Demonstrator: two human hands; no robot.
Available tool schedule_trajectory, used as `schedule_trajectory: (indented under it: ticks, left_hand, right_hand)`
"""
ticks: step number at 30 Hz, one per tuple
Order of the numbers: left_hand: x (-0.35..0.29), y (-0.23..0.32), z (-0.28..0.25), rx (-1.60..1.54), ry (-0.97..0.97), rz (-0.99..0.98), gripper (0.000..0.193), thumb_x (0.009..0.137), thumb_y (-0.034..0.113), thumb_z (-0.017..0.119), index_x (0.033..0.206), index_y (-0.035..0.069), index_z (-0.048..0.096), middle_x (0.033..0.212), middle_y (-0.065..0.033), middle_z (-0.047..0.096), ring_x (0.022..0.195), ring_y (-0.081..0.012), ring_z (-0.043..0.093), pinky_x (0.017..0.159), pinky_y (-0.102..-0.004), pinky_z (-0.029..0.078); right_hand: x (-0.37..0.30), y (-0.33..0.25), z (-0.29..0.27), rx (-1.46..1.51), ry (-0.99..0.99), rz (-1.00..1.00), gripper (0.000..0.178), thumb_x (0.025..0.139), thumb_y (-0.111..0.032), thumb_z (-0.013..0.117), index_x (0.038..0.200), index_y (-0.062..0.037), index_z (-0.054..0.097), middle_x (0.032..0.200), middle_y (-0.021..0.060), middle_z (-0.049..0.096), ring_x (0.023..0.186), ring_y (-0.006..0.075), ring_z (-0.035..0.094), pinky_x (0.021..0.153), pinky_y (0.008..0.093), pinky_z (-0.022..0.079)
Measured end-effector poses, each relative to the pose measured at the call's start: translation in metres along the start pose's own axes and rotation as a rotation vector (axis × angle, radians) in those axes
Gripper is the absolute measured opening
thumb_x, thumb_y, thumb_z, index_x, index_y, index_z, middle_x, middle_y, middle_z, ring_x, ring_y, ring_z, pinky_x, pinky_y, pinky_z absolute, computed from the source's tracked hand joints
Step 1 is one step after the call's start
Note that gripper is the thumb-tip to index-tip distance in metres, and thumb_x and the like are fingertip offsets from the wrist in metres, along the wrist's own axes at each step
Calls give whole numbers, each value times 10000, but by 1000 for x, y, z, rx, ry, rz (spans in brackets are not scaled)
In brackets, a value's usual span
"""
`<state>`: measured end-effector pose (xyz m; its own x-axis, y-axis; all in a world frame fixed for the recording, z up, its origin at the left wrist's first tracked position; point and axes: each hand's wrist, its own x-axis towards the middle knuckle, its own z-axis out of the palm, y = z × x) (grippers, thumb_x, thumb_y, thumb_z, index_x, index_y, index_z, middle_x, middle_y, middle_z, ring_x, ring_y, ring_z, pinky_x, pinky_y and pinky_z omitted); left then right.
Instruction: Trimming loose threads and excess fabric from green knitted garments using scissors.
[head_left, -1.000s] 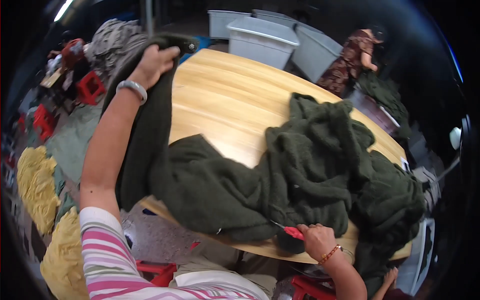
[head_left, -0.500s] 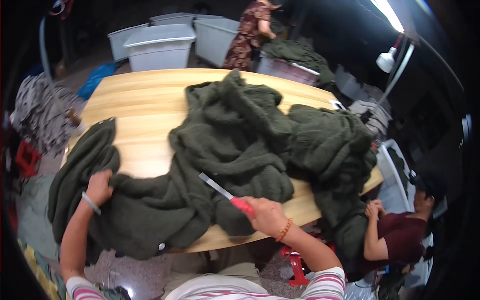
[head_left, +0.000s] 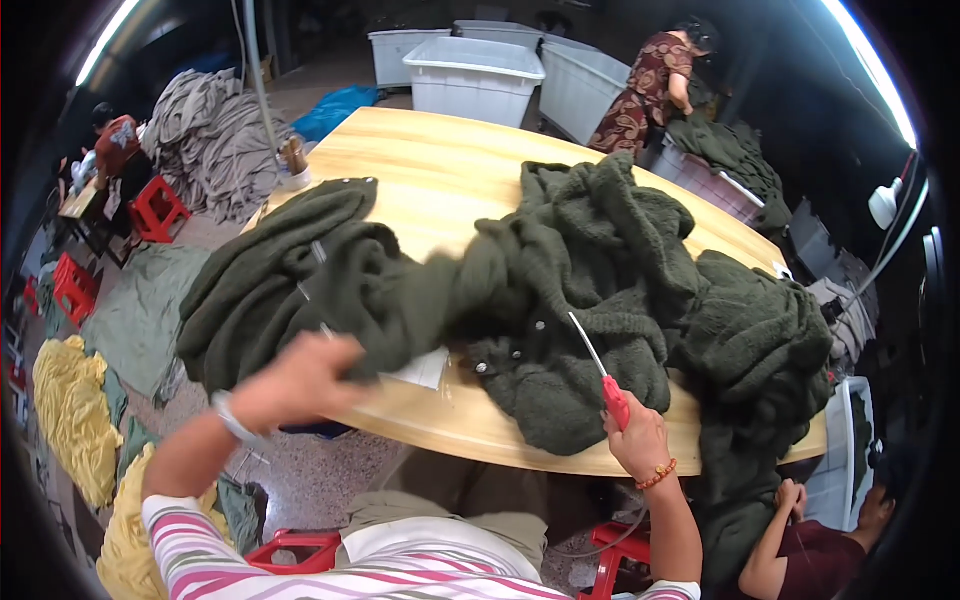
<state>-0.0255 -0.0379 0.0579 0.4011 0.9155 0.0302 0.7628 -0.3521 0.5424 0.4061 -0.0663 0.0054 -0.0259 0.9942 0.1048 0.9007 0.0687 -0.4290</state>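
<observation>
Gripping right hand (head_left: 640, 445): closed round the red-handled tool (head_left: 616, 402), lower right of centre!
Left hand (head_left: 303, 380): blurred, lower left (pinching or spread, can't tell).
Dark-green cloth (head_left: 600, 255): across the surface (head_left: 440, 150), mid-frame.
Heaps (head_left: 760, 325): looks unfinished, tool in hand, cloth lying loosely bunched.

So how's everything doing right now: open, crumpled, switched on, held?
Red-handled tool: held, blade bare
Right hand: closed around the handle
Left hand: blurred, grip unclear
Dark green cloth: bunched up
Table: partly covered
Front pale bin: open-topped
Right tube light: lit
Yellow cloth: crumpled
</observation>
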Motion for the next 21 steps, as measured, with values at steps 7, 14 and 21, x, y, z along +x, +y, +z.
schedule_trajectory:
  ticks: [7, 14, 21]
  left_hand:
    - [-38, 5, 104, 386, -569, 423, 548, 771, 208, 691, 1296, 148, 546, 1017, -64, 603, 1146, -239, 474, 973, -427, 302]
    - [-44, -45, 87, 513, -197, 374, 557, 678, 128, 723, 1208, 81, 558, 894, -67, 573, 898, -209, 547, 832, -367, 347]
    - [-16, -9, 128, -408, -50, 40, 314, 824, 233, 726, 1036, 18, 643, 728, -80, 675, 626, -241, 618, 585, -373, 460]
  right_hand:
    - [-22, -5, 4, 7, -60, -42, 223, 856, -122, 634, 1073, -72, 614, 758, 178, 658, 750, 404, 640, 675, 466, 497]
    - [-63, -1, 15, 7, -86, -70, 222, 837, -100, 647, 1053, -61, 616, 766, 187, 649, 739, 406, 639, 658, 467, 492]
    - [-85, -27, 13, 63, -199, -199, 283, 829, -184, 689, 1106, -131, 654, 793, 164, 655, 737, 365, 644, 646, 459, 505]
